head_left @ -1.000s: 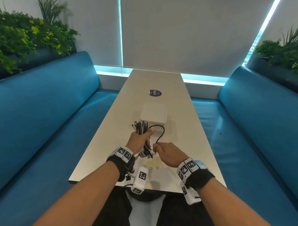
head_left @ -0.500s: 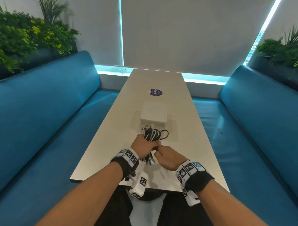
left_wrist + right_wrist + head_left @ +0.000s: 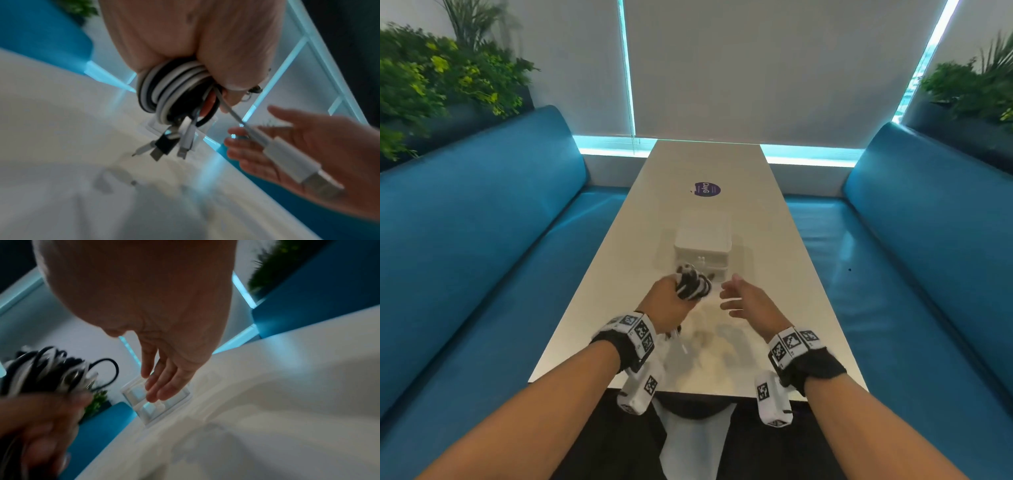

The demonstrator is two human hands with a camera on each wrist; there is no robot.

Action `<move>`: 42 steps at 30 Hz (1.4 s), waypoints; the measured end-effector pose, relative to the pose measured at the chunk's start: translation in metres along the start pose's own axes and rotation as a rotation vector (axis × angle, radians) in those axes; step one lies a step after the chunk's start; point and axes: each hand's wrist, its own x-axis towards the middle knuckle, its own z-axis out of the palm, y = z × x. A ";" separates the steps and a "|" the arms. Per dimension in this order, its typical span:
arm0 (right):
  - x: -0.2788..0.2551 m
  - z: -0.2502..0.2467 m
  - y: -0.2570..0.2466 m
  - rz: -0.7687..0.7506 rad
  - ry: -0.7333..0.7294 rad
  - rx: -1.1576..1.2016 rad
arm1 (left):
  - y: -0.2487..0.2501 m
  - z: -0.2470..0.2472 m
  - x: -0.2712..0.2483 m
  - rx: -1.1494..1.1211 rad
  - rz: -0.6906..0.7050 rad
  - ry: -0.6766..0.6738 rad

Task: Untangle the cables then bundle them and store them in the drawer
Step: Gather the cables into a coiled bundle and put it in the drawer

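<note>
The left hand (image 3: 669,301) is curled tightly round a coiled bundle of black and white cables (image 3: 691,284), held just above the table (image 3: 599,301) with several plug ends dangling free below the fist; in the left wrist view one white lead with a USB plug (image 3: 296,165) trails loose from the coil towards the other palm. The right hand (image 3: 748,299) holds nothing, its fingers straight and spread, palm turned inward, just beside the bundle but apart from it. Directly beyond both hands stands a small white drawer unit (image 3: 703,246) in the middle of the table; blur makes it hard to say, but its drawers look closed. The untangling and coiling seem done, so the step in hand is likely the storing. The next move probably calls for the free right hand to reach the drawer front and pull it out while the left keeps the coil from springing apart, then for the bundle to be lowered in with the stray plugs tucked so none catches on the drawer's edge. Further out, a purple sticker (image 3: 707,189) lies on the tabletop, and blue benches (image 3: 482,222) flank the table with plants behind them.
</note>
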 end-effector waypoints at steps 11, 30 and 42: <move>-0.014 0.005 -0.010 -0.035 -0.399 -0.775 | 0.022 0.030 -0.014 1.131 0.390 -0.498; -0.009 0.017 0.000 -0.220 -0.198 -1.131 | 0.013 0.022 -0.017 0.932 0.044 -0.255; -0.015 0.009 0.006 -0.376 -0.113 -1.142 | 0.008 0.014 -0.007 0.648 -0.051 -0.418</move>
